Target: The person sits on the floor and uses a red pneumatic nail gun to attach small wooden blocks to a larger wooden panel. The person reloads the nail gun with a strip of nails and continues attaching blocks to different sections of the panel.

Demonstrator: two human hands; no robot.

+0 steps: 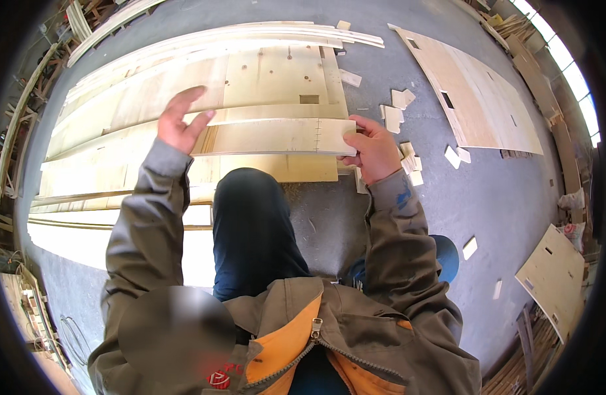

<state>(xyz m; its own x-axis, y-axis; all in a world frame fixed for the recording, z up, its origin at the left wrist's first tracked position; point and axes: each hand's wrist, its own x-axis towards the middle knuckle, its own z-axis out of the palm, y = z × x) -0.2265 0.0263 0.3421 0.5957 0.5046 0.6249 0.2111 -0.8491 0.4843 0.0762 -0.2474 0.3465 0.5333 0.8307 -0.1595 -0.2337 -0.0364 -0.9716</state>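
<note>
A long pale plywood strip (270,137) is held crosswise, pinched by the right hand (374,150), the open left hand (179,122) bracing its far end

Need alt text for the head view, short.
A person seated over a grey concrete floor holds a narrow plywood strip level between both hands: the right hand pinches its right end, the left hand is open at its left end. Larger plywood sheets lie below, small wood offcuts to the right.
</note>
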